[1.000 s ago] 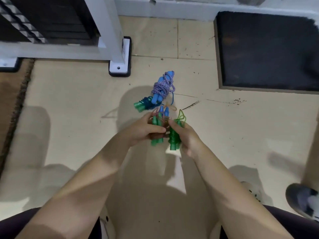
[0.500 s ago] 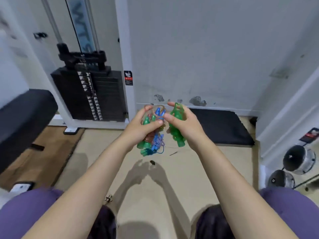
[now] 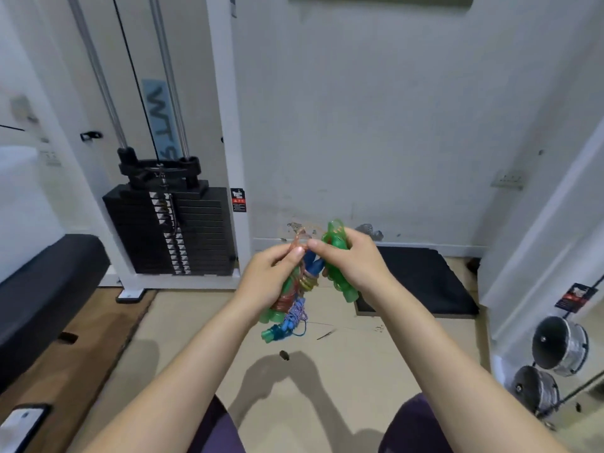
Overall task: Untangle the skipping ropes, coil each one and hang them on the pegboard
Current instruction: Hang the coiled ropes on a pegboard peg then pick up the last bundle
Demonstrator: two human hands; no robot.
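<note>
Skipping ropes (image 3: 299, 289) hang in a knotted bundle at the centre of the head view, lifted above the floor (image 3: 202, 325). My left hand (image 3: 271, 276) is closed round the main clump of green and blue handles and clear cord. My right hand (image 3: 354, 263) grips a pair of green handles (image 3: 340, 273), thumb and forefinger pinching a loop beside my left fingertips. A striped rope (image 3: 295, 313) dangles below. I judge that pulling the hands apart now could tighten the knot, since the cords cross between them. No pegboard shows.

Home gym, weight stack (image 3: 170, 230), padded bench (image 3: 42, 289), dumbbells (image 3: 559, 344)
</note>
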